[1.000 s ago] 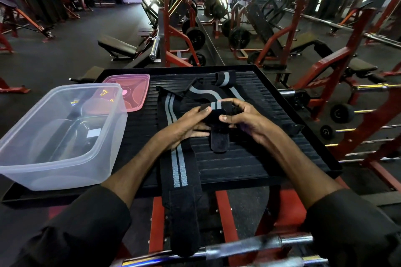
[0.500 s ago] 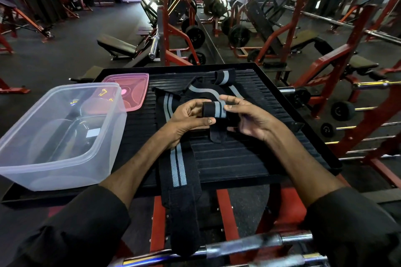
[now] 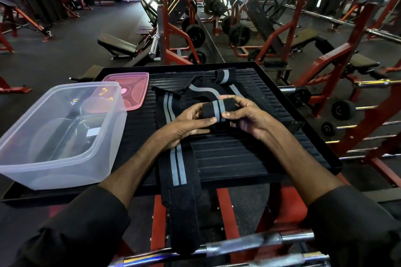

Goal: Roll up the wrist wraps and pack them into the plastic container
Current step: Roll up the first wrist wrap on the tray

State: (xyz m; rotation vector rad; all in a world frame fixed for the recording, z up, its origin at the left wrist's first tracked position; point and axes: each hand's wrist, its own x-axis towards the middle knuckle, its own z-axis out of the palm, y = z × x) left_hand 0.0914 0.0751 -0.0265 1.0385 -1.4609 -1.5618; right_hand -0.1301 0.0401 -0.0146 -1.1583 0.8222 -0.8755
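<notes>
A rolled wrist wrap point(image 3: 218, 108) is pinched between left hand point(image 3: 191, 124) and right hand point(image 3: 247, 115), right of the clear plastic container point(image 3: 65, 165). Unrolled wraps point(image 3: 173, 158) lie on the black tray point(image 3: 271, 158); pink lid point(image 3: 134, 86) is behind the container.

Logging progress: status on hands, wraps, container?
Left hand and right hand both pinching rolled wrist wrap. Second wrap flat, unrolled. Plastic container open, path clear.
</notes>
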